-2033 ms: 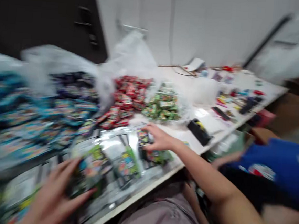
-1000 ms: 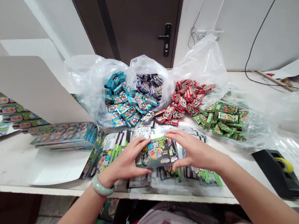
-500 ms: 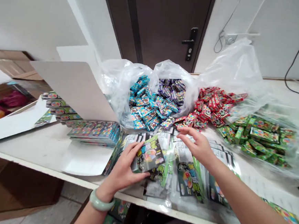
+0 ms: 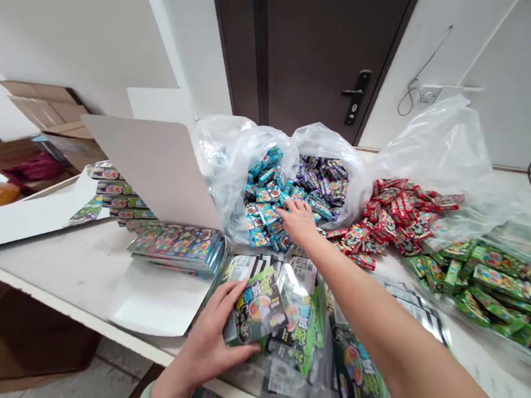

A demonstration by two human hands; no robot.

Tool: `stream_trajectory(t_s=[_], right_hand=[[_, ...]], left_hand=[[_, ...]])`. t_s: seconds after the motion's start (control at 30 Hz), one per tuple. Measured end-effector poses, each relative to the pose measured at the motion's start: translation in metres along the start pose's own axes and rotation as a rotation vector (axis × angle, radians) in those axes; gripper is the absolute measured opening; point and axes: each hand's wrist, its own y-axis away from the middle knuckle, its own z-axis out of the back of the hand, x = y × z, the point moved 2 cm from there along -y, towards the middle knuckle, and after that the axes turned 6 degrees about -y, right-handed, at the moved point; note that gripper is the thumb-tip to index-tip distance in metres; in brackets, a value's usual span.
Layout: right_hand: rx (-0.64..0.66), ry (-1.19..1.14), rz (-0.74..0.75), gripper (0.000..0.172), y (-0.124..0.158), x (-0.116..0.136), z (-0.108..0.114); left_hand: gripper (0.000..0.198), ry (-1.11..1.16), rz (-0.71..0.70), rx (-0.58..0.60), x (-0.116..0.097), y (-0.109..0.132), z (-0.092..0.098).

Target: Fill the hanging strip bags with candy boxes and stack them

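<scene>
The right hand [image 4: 298,222] has just moved onto the blue box pile [image 4: 264,213], gripping one or not I can't tell, while the left hand [image 4: 213,330] clamps the black-and-green packet [image 4: 257,307] in front of it, so work now seems to span both

Bare left hand [image 4: 211,336] holding a flat black-and-green printed packet [image 4: 259,312], bare right hand [image 4: 299,223] at small blue printed boxes [image 4: 257,237], small red printed boxes [image 4: 395,215] nearby, white tabletop [image 4: 92,265] beneath
</scene>
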Motion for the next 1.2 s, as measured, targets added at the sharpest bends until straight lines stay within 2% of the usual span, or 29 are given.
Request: stream_trajectory(t_s=[0.13, 0.23, 0.3, 0.37, 0.5, 0.63, 0.7, 0.8, 0.9, 0.97, 1.0, 1.03, 1.1, 1.2], right_hand=[[-0.002, -0.115, -0.033, 0.022, -0.004, -0.001, -0.006], [-0.04, -0.272, -0.135, 0.011, 0.004, -0.008, 0.007], [-0.043, -0.417, -0.229, 0.015, 0.017, -0.014, 0.021], [-0.019, -0.582, -0.323, 0.024, 0.04, -0.019, 0.037], [0.009, -0.853, -0.455, 0.036, 0.103, -0.021, 0.067], [-0.076, -1.198, -0.612, 0.043, 0.163, -0.023, 0.087], [-0.111, -1.29, -0.67, 0.045, 0.188, -0.025, 0.094], [-0.129, -1.158, -0.671, 0.042, 0.217, -0.028, 0.105], [-0.167, -0.632, -0.574, 0.04, 0.236, -0.028, 0.115], [-0.111, -0.255, -0.505, 0.034, 0.241, -0.024, 0.114], [-0.061, -0.141, -0.482, 0.03, 0.242, -0.022, 0.112], [-0.003, -0.097, -0.468, 0.026, 0.241, -0.02, 0.109], [0.073, -0.192, -0.448, 0.022, 0.24, -0.022, 0.104], [0.021, -0.434, -0.416, 0.026, 0.242, -0.036, 0.109]], left_hand=[[0.096, 0.001, 0.01, 0.01, 0.003, 0.003, -0.002], [0.093, -0.009, 0.004, -0.01, 0.005, 0.003, 0.0], [0.092, -0.024, -0.003, -0.023, 0.006, 0.002, 0.002], [0.091, -0.04, -0.019, -0.029, 0.008, -0.001, 0.002], [0.087, -0.08, -0.057, -0.031, 0.008, -0.008, 0.001], [0.085, -0.105, -0.103, -0.003, 0.001, -0.015, -0.004], [0.084, -0.118, -0.125, 0.027, -0.005, -0.016, -0.006], [0.084, -0.144, -0.157, 0.051, -0.014, -0.018, -0.007], [0.084, -0.167, -0.17, 0.059, -0.023, -0.02, -0.008], [0.083, -0.172, -0.18, 0.064, -0.028, -0.021, -0.01], [0.083, -0.172, -0.187, 0.069, -0.031, -0.022, -0.011], [0.083, -0.171, -0.194, 0.076, -0.033, -0.022, -0.012], [0.084, -0.169, -0.201, 0.098, -0.037, -0.022, -0.015], [0.083, -0.174, -0.201, 0.11, -0.037, -0.021, -0.015]])
